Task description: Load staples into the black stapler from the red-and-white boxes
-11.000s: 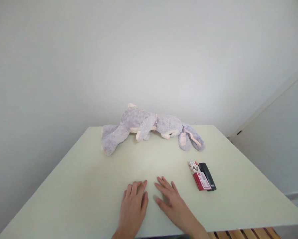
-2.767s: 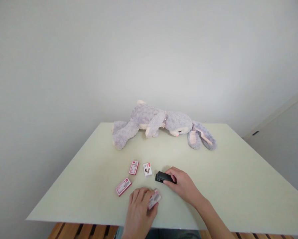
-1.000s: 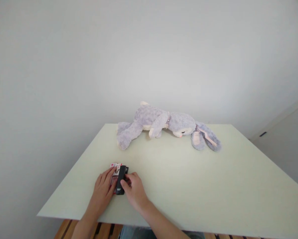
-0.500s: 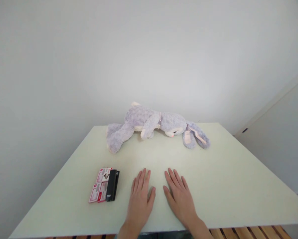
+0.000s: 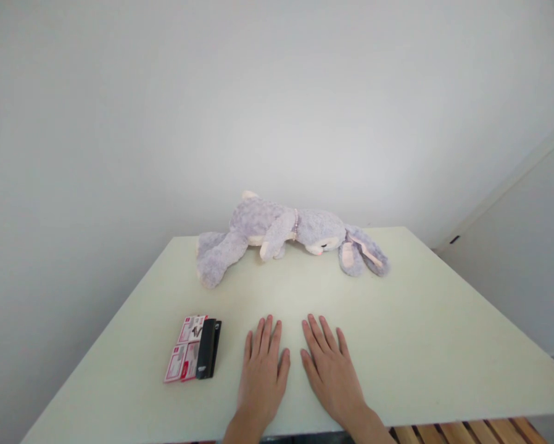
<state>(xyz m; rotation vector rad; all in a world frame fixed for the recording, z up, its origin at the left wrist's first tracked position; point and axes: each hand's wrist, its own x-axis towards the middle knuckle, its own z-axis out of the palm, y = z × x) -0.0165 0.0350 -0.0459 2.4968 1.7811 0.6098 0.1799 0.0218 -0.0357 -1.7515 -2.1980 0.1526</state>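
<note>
My left hand (image 5: 262, 376) lies palm down on the pale table (image 5: 425, 333), fingers stretched forward and thumb apart. Beside it, my right hand (image 5: 331, 373) rests flat in the same way, with a gap between the two thumbs. Neither hand holds anything. To the left of my left hand sit a black stapler (image 5: 206, 349) and, against it, small red-and-white boxes (image 5: 183, 354) that look like staple boxes. A lilac plush rabbit (image 5: 263, 221) lies on its side along the table's far edge, its long ears pointing right.
A plain light wall (image 5: 277, 111) rises behind the table. On the right, a white panel (image 5: 527, 246) with a small dark slot stands past the table edge. Wooden slats (image 5: 471, 433) show below the near right edge.
The view has tilted and shifted very slightly. My right hand appears a touch further left; both hands stay flat on the table, and the objects have not moved.
</note>
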